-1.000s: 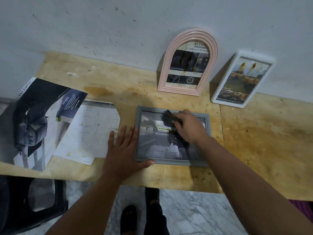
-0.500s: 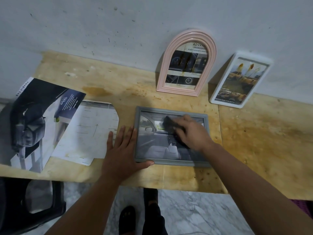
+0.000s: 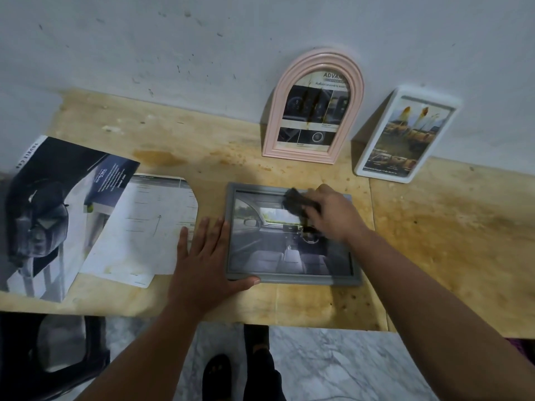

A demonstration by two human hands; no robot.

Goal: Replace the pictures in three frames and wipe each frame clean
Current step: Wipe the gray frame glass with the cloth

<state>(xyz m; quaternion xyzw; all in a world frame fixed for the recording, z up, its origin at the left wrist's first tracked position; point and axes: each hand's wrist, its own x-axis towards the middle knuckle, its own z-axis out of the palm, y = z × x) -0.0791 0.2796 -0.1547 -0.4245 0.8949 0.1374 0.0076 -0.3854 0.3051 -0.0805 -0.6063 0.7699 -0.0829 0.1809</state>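
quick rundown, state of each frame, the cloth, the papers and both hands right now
grey frame: flat on the table, car-interior picture in, being wiped
dark cloth: gripped, pressed on the grey frame's upper part
right hand: closed on the cloth
left hand: open, flat, bracing the frame's left edge
pink arched frame: upright against the wall, picture in
white frame: leaning on the wall, tilted, picture in
brochure: flat, loose
cut sheet: flat, loose

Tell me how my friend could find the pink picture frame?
Look along the white wall at the back of the wooden table. Two frames lean there side by side. The pink frame is the left one, with a rounded arch top, unlike the white rectangular frame.
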